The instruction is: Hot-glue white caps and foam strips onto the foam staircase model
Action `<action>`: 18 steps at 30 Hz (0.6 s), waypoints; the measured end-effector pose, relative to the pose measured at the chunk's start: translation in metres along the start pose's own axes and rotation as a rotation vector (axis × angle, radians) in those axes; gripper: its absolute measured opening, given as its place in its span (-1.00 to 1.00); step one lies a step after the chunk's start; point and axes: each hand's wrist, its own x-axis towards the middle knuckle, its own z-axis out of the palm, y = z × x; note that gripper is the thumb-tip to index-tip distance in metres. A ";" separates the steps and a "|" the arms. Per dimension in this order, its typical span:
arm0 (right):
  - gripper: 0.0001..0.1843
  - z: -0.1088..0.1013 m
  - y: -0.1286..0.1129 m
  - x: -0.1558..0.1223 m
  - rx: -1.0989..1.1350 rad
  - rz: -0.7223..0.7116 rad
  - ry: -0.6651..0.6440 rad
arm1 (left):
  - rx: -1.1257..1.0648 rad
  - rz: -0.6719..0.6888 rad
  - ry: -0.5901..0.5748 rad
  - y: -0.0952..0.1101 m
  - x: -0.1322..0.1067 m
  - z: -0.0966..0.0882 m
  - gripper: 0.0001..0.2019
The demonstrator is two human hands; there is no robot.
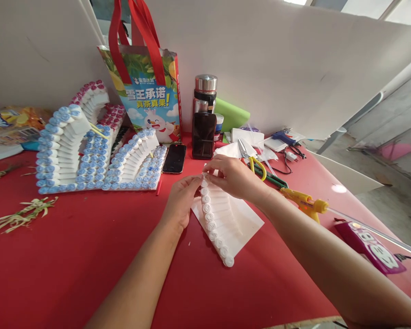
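A white sheet of card (250, 224) lies on the red table in front of me, with a curved row of white paper rolls (210, 225) along its left side. Each roll has a rosette-like end and a pleated tail fanning to the right. At the row's far end, my left hand (183, 198) pinches the last white roll from the left. My right hand (231, 176) closes on the same spot from the right, its fingertips bent and partly hidden. The two hands nearly meet there.
Blue-and-white roll fans (68, 151) stand at the left, near a patterned bag (150, 98). Two phones (174, 159) (204, 135) and a steel flask (205, 84) are behind. Rightward lie yellow-handled scissors (258, 168), a yellow glue gun (303, 201) and a purple power strip (366, 244).
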 end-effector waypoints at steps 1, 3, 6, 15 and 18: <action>-0.85 0.000 0.000 -0.001 0.003 0.005 0.002 | 0.004 0.001 0.001 0.000 0.000 0.000 -0.71; -0.81 -0.002 0.000 -0.006 0.000 0.014 0.030 | 0.016 0.007 -0.002 0.000 0.000 0.000 -0.69; -0.72 -0.010 -0.006 -0.027 -0.036 0.025 0.152 | 0.043 0.011 -0.022 0.000 0.000 -0.001 -0.66; -0.79 -0.005 -0.018 -0.173 0.027 0.259 0.117 | 0.029 0.009 -0.007 -0.004 0.005 0.004 -0.59; -0.76 0.005 -0.008 -0.210 0.084 0.330 0.120 | 0.040 0.021 0.056 -0.008 0.006 0.011 -0.58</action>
